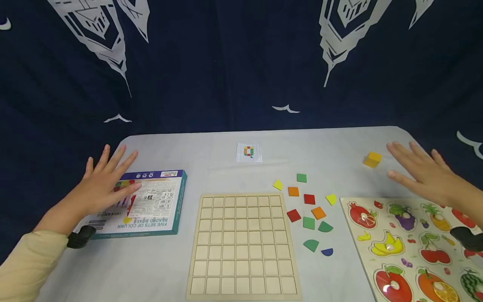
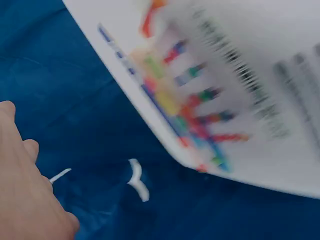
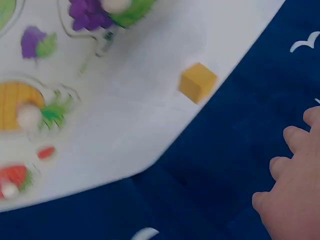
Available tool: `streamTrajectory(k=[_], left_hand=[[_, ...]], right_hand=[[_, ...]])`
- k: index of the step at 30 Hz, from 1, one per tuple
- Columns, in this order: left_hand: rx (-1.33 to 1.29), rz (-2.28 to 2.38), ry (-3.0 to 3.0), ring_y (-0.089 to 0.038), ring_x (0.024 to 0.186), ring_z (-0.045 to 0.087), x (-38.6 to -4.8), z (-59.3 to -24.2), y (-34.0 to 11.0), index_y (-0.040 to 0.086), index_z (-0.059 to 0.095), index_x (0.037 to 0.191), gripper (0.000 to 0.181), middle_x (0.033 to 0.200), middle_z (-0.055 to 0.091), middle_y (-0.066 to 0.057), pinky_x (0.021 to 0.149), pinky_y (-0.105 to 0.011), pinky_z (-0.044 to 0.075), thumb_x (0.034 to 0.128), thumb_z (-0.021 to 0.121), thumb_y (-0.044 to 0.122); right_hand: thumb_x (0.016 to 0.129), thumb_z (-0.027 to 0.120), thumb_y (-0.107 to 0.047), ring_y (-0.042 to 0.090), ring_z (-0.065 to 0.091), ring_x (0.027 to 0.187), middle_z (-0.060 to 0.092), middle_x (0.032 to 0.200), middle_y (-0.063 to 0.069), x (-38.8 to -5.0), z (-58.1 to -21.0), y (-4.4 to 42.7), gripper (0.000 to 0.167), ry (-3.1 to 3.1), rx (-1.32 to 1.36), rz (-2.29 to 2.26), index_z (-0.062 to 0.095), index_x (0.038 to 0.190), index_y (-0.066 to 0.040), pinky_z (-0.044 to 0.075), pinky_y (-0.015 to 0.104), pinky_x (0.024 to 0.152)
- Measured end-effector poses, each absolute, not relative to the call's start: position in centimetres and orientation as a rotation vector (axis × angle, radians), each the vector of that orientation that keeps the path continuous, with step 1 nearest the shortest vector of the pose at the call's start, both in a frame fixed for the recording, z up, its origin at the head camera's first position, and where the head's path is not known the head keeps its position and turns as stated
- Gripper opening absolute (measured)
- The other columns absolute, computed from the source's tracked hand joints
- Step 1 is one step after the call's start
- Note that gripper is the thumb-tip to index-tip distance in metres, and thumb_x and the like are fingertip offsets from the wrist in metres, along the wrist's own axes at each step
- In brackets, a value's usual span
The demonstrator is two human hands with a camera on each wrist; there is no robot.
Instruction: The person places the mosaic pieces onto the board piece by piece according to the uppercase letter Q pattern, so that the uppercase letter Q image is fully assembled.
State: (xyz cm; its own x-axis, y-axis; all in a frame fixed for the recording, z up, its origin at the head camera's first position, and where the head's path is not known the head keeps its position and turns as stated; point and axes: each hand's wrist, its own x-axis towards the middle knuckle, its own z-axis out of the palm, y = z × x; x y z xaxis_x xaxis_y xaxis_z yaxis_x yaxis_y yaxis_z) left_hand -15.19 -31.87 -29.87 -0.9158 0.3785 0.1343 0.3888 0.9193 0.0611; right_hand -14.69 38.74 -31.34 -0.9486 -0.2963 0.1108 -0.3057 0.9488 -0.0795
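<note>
My left hand (image 1: 105, 186) is spread over the flat box (image 1: 151, 209) at the table's left, its fingers straight and holding nothing. Whether it touches the box I cannot tell. On the right, my right hand (image 1: 426, 172) has its fingers extended beside the yellow cube (image 1: 372, 160), apart from it and above the far edge of the fruit puzzle board (image 1: 362, 235). A wooden grid board (image 1: 241, 247) lies at the front middle. Right of it are scattered flat pieces: a green square (image 1: 301, 178), a red square (image 1: 309, 199), a blue half-round (image 1: 327, 252) and several others.
A small printed pattern card (image 1: 249, 152) lies near the back of the white table (image 1: 211, 163). Behind hangs a dark blue cloth (image 1: 181, 75) with white figures. A black strap piece (image 1: 81, 237) is on the left wrist, another (image 1: 468, 238) at the right wrist.
</note>
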Motion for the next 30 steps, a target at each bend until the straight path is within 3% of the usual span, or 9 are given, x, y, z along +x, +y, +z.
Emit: streamTrajectory(k=[8, 15, 17, 19, 20, 23, 26, 28, 30], left_hand=[[-0.644, -0.152, -2.852, -0.029, 0.135, -0.022, -14.2, -25.0, -29.6, 0.021, 0.006, 0.152, 0.087, 0.155, -0.007, -0.008, 0.097, -0.06, -0.019, 0.0868, 0.059, 0.046], [-0.756, -0.564, -2.76, -0.029, 0.139, -0.007, -8.5, -24.7, -24.6, 0.02, 0.018, 0.151, 0.085, 0.155, 0.005, -0.007, 0.105, -0.06, -0.003, 0.0839, 0.07, 0.029], [-0.77, -0.669, -2.796, -0.026, 0.14, 0.002, -6.7, -25.6, -23.4, 0.024, 0.022, 0.15, 0.081, 0.155, 0.01, -0.003, 0.105, -0.06, 0.01, 0.0842, 0.07, 0.029], [-0.759, -0.727, -2.869, -0.022, 0.139, 0.012, -5.4, -26.9, -22.3, 0.029, 0.027, 0.148, 0.077, 0.154, 0.017, 0.002, 0.102, -0.06, 0.022, 0.0848, 0.069, 0.031], [-0.774, -0.744, -2.898, -0.02, 0.139, 0.016, -4.8, -27.7, -22.0, 0.03, 0.029, 0.148, 0.074, 0.153, 0.02, 0.004, 0.102, -0.056, 0.026, 0.0852, 0.068, 0.034], [-0.861, -0.791, -3.008, -0.019, 0.135, 0.026, -3.7, -30.4, -21.3, 0.032, 0.033, 0.146, 0.069, 0.15, 0.027, 0.007, 0.099, -0.046, 0.035, 0.0852, 0.065, 0.042], [-0.946, -0.943, -3.13, -0.02, 0.136, 0.024, -3.1, -33.5, -21.1, 0.033, 0.033, 0.146, 0.072, 0.151, 0.024, 0.008, 0.101, -0.04, 0.035, 0.0825, 0.064, 0.05], [-0.956, -1.069, -3.205, -0.02, 0.138, 0.018, -2.8, -35.2, -20.9, 0.033, 0.029, 0.147, 0.079, 0.153, 0.018, 0.008, 0.102, -0.045, 0.032, 0.0793, 0.065, 0.052], [-0.988, -1.167, -3.221, -0.022, 0.139, 0.009, -2.7, -36.7, -20.9, 0.032, 0.025, 0.149, 0.087, 0.155, 0.011, 0.006, 0.109, -0.035, 0.02, 0.0759, 0.069, 0.052]], right_hand=[[0.098, 0.043, -0.038, 0.028, -0.02, 0.136, -0.008, 0.152, 0.019, -12.9, -25.9, 36.7, 0.076, -2.975, 0.502, 0.025, -0.005, 0.15, -0.011, -0.019, 0.052, 0.102], [0.097, 0.05, -0.029, 0.03, 0.001, 0.14, 0.006, 0.155, 0.014, -7.4, -24.3, 31.3, 0.071, -2.781, 0.534, 0.3, 0.008, 0.151, -0.013, 0.0, 0.053, 0.108], [0.095, 0.055, -0.027, 0.035, 0.012, 0.138, 0.015, 0.153, 0.016, -5.7, -24.9, 29.6, 0.071, -2.726, 0.45, 0.409, 0.014, 0.151, -0.014, 0.008, 0.054, 0.107], [0.092, 0.061, -0.024, 0.042, 0.026, 0.131, 0.027, 0.149, 0.019, -4.4, -26.0, 28.0, 0.07, -2.687, 0.355, 0.53, 0.023, 0.15, -0.016, 0.03, 0.039, 0.104], [0.091, 0.062, -0.023, 0.043, 0.031, 0.128, 0.032, 0.146, 0.019, -3.9, -26.6, 27.1, 0.069, -2.681, 0.302, 0.591, 0.026, 0.149, -0.017, 0.036, 0.04, 0.1], [0.086, 0.069, -0.018, 0.041, 0.043, 0.121, 0.046, 0.137, 0.016, -2.8, -29.0, 24.5, 0.065, -2.631, 0.209, 0.767, 0.04, 0.144, -0.019, 0.043, 0.022, 0.091], [0.085, 0.07, -0.018, 0.023, 0.047, 0.122, 0.051, 0.134, 0.005, -2.6, -32.4, 22.4, 0.058, -2.607, 0.149, 0.932, 0.048, 0.138, -0.024, 0.035, 0.015, 0.095], [0.085, 0.07, -0.02, 0.013, 0.05, 0.118, 0.055, 0.129, -0.002, -3.0, -34.9, 21.7, 0.051, -2.601, 0.153, 1.005, 0.054, 0.133, -0.026, 0.031, 0.004, 0.088], [0.086, 0.069, -0.021, 0.011, 0.055, 0.111, 0.059, 0.123, -0.004, -3.5, -36.4, 21.2, 0.043, -2.633, 0.144, 1.123, 0.059, 0.128, -0.022, 0.041, 0.013, 0.087]])
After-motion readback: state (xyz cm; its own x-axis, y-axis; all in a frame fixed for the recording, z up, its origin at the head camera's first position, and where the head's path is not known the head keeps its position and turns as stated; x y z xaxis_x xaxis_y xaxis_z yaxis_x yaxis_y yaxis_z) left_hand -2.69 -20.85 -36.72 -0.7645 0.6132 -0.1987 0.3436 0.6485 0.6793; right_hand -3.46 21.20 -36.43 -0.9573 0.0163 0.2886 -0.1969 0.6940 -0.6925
